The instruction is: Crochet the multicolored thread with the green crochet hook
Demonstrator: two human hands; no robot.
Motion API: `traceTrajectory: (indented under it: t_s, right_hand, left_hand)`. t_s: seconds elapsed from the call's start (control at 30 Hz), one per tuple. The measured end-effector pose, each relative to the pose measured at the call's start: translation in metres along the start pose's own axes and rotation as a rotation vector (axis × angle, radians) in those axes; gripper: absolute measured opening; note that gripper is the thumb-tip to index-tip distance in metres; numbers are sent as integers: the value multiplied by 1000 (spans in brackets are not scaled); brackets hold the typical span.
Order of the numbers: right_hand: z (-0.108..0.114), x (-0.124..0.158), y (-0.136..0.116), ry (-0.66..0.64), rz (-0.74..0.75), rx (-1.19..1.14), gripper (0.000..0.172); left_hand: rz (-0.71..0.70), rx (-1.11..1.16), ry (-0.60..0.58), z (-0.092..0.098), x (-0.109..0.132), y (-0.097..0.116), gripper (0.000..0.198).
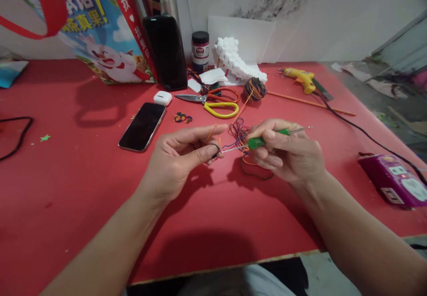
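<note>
I see right hand (290, 151) gripping green-handled hook (256, 143), its tip at the dark yarn (216, 150) pinched in left hand (176, 158); loose strands (237, 131) just beyond, on red table (100, 216); pale, stained wall (333, 20) behind.

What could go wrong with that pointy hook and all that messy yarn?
The hook in the right hand has its thin tip right by the left hand, so a slip might poke it. The loose yarn lies in tangled loops, so pulling more could make a knot.
</note>
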State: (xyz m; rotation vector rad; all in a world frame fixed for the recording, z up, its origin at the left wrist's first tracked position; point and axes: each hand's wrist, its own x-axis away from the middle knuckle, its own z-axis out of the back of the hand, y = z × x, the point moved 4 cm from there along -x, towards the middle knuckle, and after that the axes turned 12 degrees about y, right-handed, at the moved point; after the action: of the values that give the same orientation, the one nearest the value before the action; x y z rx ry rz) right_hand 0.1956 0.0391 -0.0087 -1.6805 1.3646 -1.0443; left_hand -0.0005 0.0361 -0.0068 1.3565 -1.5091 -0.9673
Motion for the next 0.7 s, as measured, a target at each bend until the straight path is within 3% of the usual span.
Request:
traceTrajectory:
  t_s: [0.27,0.7]
  right_hand:
    - [-10,0,14,93,-42,-167,22]
    - [-7,-1,16,80,-59,-148,21]
  left_hand:
    - [181,256,79,-9,1,-3,29]
    - [170,259,68,-7,0,-3,22]
